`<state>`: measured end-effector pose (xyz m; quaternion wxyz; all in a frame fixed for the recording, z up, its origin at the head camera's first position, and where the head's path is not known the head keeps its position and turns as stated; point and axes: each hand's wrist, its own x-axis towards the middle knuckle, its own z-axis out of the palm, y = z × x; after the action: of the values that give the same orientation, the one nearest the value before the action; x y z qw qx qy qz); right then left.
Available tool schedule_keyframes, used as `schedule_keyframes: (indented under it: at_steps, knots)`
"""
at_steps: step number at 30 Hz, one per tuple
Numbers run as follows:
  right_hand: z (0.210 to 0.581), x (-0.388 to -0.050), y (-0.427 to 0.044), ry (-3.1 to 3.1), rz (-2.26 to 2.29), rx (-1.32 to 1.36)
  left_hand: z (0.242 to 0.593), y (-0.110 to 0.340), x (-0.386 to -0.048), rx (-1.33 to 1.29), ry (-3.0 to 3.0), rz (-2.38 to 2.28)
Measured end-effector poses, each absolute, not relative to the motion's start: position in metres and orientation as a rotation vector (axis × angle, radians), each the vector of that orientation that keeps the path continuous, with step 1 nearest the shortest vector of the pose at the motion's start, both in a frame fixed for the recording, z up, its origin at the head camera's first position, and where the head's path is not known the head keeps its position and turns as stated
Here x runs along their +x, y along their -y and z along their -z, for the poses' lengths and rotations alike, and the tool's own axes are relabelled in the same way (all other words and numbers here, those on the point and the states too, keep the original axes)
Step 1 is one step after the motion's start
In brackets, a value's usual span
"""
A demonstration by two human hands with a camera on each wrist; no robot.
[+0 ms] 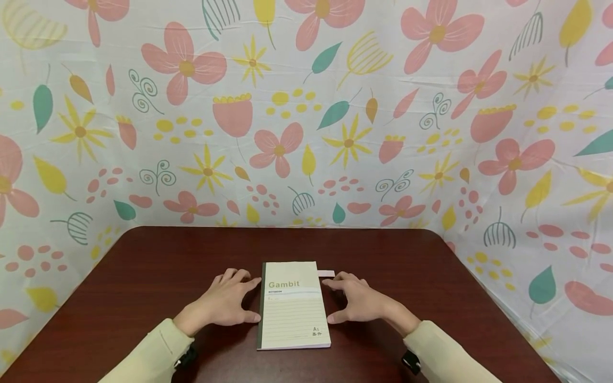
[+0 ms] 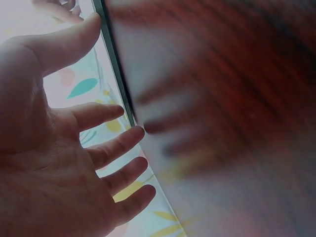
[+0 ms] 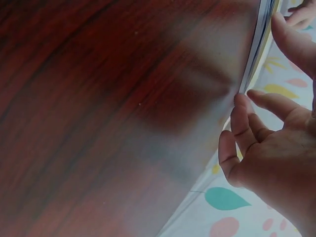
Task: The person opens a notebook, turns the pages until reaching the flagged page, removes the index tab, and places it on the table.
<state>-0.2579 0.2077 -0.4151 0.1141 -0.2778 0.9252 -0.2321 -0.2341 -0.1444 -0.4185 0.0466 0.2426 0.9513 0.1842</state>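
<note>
The notebook lies closed and flat on the glossy red-brown surface, between the person's left grip and right grip. I'd judge the handling to be at either its start or its finish: the reach is done, with a grip at each long edge, but no lifting or opening shows, and I can't tell whether any is left to do. The 2 grips are spread, thumb and forefinger apart, the left at the dark spine, the right at the opposite edge. Neither pinches anything; how firmly they press, if at all, I can't say.

The book itself is plain and neat: a cream cover, "Gambit" in gold-brown letters near the top, "NOTEBOOK" small beneath, then a pale band and faint ruled lines running down. The lower right corner carries what looks like A5, with small characters under it. The printing faces the person. A pale pinkish strip pokes out past the right edge near the top, maybe a tab, maybe something lying underneath.
</note>
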Motion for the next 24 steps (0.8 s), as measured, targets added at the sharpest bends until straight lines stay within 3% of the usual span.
schedule_keyframes:
  at_steps: [24]
  knots:
    - [0.4186,-0.2638,-0.2067,-2.647,0.754,-0.857,0.4229,0.1403,-0.2377,0.75,-2.908,-0.542]
